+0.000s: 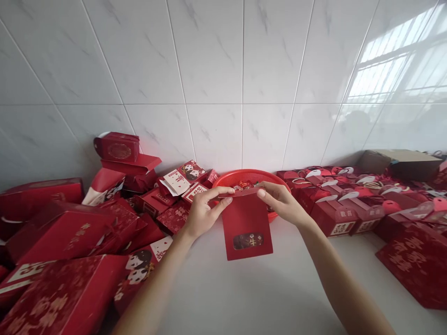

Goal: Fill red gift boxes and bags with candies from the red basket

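In front of you is a smooth, pale table point(244, 298), its surface showing through the middle. On your left it bears a jumbled heap of red boxes point(66, 230), many tilted and piled on one another, several with cream panels or cartoon prints. Toward the back, at the centre, you have an orange-red basket point(252, 174) with a perforated wall. To your right stand close rows of upright red boxes point(331, 214) with looped tops, and nearer you lies a red box with pale gold lettering point(415, 270).
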### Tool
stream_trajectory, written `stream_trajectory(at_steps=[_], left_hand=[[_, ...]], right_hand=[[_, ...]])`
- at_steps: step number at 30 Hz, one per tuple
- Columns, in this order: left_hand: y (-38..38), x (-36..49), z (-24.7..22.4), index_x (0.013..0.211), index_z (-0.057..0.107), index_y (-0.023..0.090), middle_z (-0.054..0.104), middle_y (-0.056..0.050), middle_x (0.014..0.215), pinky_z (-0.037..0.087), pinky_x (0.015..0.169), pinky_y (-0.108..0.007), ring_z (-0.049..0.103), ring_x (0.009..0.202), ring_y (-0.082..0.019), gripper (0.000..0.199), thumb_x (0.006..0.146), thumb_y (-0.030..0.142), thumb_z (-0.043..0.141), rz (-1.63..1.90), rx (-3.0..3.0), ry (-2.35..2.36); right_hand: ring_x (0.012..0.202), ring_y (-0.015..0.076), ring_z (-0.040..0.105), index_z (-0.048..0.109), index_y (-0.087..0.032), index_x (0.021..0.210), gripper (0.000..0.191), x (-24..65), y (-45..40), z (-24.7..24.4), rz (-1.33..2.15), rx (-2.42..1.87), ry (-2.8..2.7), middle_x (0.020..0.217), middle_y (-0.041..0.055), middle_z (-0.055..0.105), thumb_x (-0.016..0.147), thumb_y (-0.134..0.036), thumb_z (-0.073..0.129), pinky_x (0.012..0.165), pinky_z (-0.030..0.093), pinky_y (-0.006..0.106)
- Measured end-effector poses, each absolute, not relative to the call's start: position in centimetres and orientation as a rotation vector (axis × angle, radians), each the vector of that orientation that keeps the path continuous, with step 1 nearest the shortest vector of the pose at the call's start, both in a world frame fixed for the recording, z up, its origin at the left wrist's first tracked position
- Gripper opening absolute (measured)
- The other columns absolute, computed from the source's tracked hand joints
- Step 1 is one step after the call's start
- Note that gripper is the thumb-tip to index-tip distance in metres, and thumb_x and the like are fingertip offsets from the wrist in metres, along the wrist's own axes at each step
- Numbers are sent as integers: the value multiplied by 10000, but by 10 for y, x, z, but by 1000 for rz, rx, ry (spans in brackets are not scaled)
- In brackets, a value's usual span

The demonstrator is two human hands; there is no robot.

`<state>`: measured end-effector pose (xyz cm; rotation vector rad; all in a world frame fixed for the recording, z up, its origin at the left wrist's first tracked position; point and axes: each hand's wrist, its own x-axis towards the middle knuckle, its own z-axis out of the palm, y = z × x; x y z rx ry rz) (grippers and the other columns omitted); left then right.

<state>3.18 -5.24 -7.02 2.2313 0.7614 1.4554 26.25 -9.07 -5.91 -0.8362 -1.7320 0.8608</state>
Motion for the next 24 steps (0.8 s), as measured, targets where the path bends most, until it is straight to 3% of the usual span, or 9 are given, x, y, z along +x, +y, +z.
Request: stream_trajectory(at_steps=[3,7,11,16,21,24], left_hand=[[-54,33,-70,914,753,205,795,-35,933,594,808,-265,740,883,-188,107,872,228,658,1494,2264,726],[-57,34,-68,863,753,205,795,-32,885,596,791,-264,741,846,-184,117,863,207,636,1474,2284,700],[-59,33,-65,923,768,201,798,-39,945,602,822,-283,746,895,-205,147,813,226,674,1356,2279,690],[-59,35,-68,906,785,206,803,-43,940,607,835,-287,754,897,-205,145,865,264,660,1360,2226,727],[-62,38,-73,1151,733,213,764,-68,1161,608,850,-294,730,1045,-229,318,854,322,702,1338,2129,755],[-63,38,-72,1244,681,207,763,-76,1152,606,863,-304,732,1026,-221,407,863,348,702,1289,2059,707]], right_hand=[[583,103,345,486,-188,703,470,264,-92,-58,816,-896,-1722,665,-34,346,966,-576,521,511,345,237],[621,117,421,589,-168,824,400,267,-91,-58,838,-909,-1773,699,-17,440,941,-551,581,531,360,242],[627,118,441,593,-164,789,406,269,-93,-55,782,-883,-1766,708,-8,478,934,-543,595,538,367,245],[666,132,505,643,-166,842,371,273,-95,-54,753,-880,-1799,744,8,551,933,-523,607,584,427,250],[712,157,586,671,-171,867,338,281,-101,-46,692,-921,-1882,803,34,642,928,-499,625,622,480,263],[727,176,618,690,-177,870,347,298,-117,-37,465,-1024,-1867,811,49,677,933,-509,611,629,498,270]])
